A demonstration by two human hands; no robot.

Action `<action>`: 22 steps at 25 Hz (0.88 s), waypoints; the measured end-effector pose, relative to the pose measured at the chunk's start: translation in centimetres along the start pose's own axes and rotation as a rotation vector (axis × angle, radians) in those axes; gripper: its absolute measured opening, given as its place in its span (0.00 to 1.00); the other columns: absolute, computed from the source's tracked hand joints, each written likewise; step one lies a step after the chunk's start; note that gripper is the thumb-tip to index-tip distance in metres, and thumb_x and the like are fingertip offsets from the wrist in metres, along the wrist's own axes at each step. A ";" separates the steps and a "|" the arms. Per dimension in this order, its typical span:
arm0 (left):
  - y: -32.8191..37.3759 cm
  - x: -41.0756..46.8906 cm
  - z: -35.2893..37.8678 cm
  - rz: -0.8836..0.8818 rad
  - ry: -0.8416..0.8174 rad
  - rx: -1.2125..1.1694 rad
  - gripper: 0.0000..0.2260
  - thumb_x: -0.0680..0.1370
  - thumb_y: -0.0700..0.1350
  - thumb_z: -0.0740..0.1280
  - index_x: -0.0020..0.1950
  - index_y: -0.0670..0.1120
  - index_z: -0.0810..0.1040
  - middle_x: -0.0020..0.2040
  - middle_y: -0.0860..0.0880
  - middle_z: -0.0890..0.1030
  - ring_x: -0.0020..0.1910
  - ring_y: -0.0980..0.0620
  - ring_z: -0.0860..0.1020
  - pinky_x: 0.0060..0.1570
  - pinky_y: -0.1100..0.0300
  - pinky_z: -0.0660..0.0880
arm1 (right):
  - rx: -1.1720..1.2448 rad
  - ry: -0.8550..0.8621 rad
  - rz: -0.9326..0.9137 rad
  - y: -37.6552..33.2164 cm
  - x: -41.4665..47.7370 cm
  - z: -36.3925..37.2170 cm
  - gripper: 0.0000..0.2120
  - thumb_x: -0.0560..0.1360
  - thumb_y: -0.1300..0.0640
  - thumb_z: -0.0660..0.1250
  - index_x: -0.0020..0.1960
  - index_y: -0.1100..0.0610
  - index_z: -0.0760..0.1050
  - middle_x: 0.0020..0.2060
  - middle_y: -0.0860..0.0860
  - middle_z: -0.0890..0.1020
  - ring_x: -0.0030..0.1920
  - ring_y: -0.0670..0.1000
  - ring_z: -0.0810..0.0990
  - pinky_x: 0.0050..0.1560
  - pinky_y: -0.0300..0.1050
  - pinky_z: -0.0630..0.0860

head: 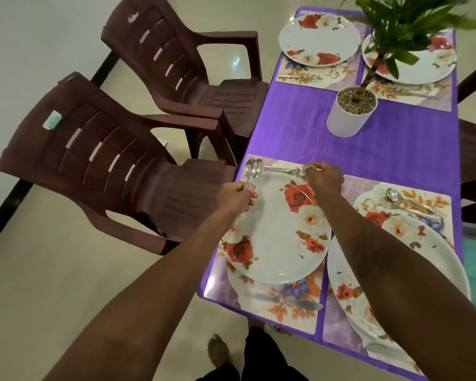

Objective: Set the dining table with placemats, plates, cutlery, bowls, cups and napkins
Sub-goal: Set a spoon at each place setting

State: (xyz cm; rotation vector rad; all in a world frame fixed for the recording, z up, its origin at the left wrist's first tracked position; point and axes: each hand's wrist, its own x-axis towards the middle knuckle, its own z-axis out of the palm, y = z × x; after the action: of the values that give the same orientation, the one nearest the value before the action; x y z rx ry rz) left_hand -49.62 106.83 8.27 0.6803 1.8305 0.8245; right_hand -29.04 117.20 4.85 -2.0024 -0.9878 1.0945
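Fingers [249, 190] of the left hand [235, 195] are closed round two spoons [252, 169], while a fork [282, 169] is pinched by the right hand [323, 178] above the near-left plate [276, 229]. Four placemats and four plates are laid on the purple counter [396, 144], each with some cutlery. Bowls, cups and napkins are nowhere seen, so roughly half is judged done.

Two brown plastic armchairs [116, 149] on pale floor [52, 284]
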 end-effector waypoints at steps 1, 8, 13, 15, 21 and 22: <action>0.1 0.5 -0.2 -0.002 0.001 0.001 0.09 0.81 0.46 0.71 0.44 0.44 0.85 0.33 0.52 0.83 0.25 0.58 0.75 0.27 0.63 0.71 | -0.027 -0.004 -0.009 -0.2 0.1 0.2 0.06 0.72 0.53 0.77 0.48 0.51 0.87 0.41 0.46 0.86 0.43 0.49 0.85 0.48 0.41 0.80; 0.8 2.2 -0.9 0.015 -0.014 0.003 0.07 0.81 0.45 0.71 0.48 0.43 0.85 0.38 0.50 0.85 0.28 0.58 0.77 0.24 0.66 0.69 | -0.115 0.019 -0.056 -0.6 0.3 2.7 0.05 0.74 0.52 0.75 0.41 0.53 0.84 0.36 0.49 0.84 0.40 0.50 0.83 0.49 0.47 0.82; 0.8 2.0 -0.4 0.007 -0.052 0.007 0.07 0.81 0.44 0.71 0.48 0.42 0.85 0.39 0.49 0.86 0.31 0.56 0.78 0.30 0.62 0.73 | -0.063 0.102 -0.096 -0.8 0.3 1.6 0.10 0.79 0.56 0.69 0.39 0.55 0.83 0.32 0.50 0.82 0.35 0.49 0.81 0.47 0.46 0.83; 1.2 1.5 -0.1 0.018 -0.070 0.008 0.07 0.81 0.44 0.71 0.49 0.42 0.85 0.39 0.49 0.85 0.31 0.56 0.77 0.31 0.62 0.74 | -0.024 0.099 -0.083 -0.7 0.0 0.4 0.09 0.79 0.55 0.70 0.40 0.53 0.84 0.32 0.47 0.82 0.38 0.49 0.82 0.51 0.48 0.84; 2.0 -2.8 1.0 0.063 -0.175 0.066 0.06 0.81 0.43 0.71 0.50 0.40 0.84 0.40 0.48 0.85 0.31 0.55 0.77 0.30 0.63 0.74 | 0.218 -0.018 -0.028 0.2 -5.1 -3.4 0.06 0.74 0.52 0.75 0.38 0.49 0.84 0.37 0.47 0.87 0.44 0.53 0.87 0.53 0.53 0.84; 1.8 -3.8 1.1 0.072 -0.197 0.089 0.07 0.81 0.43 0.71 0.49 0.40 0.84 0.39 0.48 0.85 0.30 0.56 0.77 0.28 0.64 0.73 | 0.259 -0.059 -0.013 0.5 -6.6 -4.0 0.06 0.74 0.51 0.76 0.40 0.50 0.84 0.38 0.48 0.88 0.44 0.55 0.87 0.51 0.53 0.85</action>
State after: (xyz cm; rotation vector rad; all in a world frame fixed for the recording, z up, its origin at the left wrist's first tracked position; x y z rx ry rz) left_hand -47.00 105.31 11.43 0.8589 1.6799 0.6991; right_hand -27.77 110.72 8.84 -1.7619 -0.8397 1.2140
